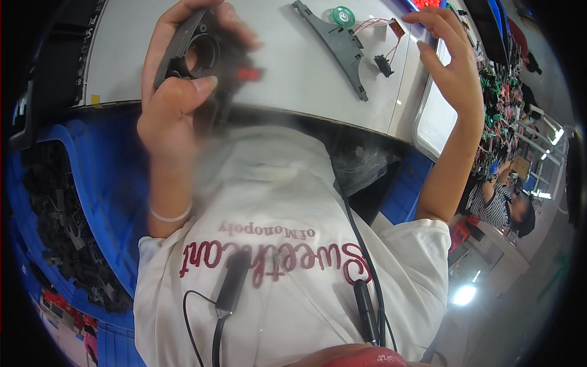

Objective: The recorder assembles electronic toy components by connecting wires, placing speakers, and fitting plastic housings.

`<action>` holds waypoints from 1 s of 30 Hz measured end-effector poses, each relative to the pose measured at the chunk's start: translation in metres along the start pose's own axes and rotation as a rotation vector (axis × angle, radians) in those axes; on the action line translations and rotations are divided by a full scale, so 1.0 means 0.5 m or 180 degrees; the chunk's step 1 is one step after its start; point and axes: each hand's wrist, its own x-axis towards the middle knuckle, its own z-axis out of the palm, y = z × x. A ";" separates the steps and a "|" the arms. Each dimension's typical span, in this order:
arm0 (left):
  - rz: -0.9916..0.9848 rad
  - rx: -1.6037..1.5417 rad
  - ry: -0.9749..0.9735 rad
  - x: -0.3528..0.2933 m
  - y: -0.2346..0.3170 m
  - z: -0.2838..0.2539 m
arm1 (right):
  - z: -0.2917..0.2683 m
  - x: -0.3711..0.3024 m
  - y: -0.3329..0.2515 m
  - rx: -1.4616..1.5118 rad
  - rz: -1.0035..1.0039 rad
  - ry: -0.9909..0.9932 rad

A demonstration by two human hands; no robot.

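Raised over the left part of the table, my left hand is closed round a dark grey plastic housing with a round opening; my thumb lies across its near side. Motion blurs the hand and the part, and a small red spot shows beside the housing. My right hand is open, with fingers spread and curved, its fingertips close to a small reddish circuit board. Thin red and white wires link this board to a green disc and a small black connector. A long grey plastic bracket lies to their left.
The white table ends close to my body. A blue bin at left holds many black plastic parts. A white-rimmed tray lies beneath my right forearm. Bundled wired parts lie further right, where another person sits.
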 end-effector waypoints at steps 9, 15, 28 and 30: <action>0.0220 -0.0273 -0.0169 0.001 -0.008 -0.012 | 0.042 0.046 -0.074 -0.0183 0.0608 0.0080; -0.0029 0.0041 -0.0019 0.000 -0.001 -0.002 | 0.055 0.061 -0.051 0.0046 0.0434 -0.0153; 0.0197 -0.0291 -0.0218 0.004 -0.011 -0.029 | -0.040 0.025 0.049 0.2255 0.1127 -0.1325; 0.0175 -0.0325 -0.0218 0.007 -0.012 -0.029 | -0.031 0.021 0.058 0.2200 0.1200 -0.1178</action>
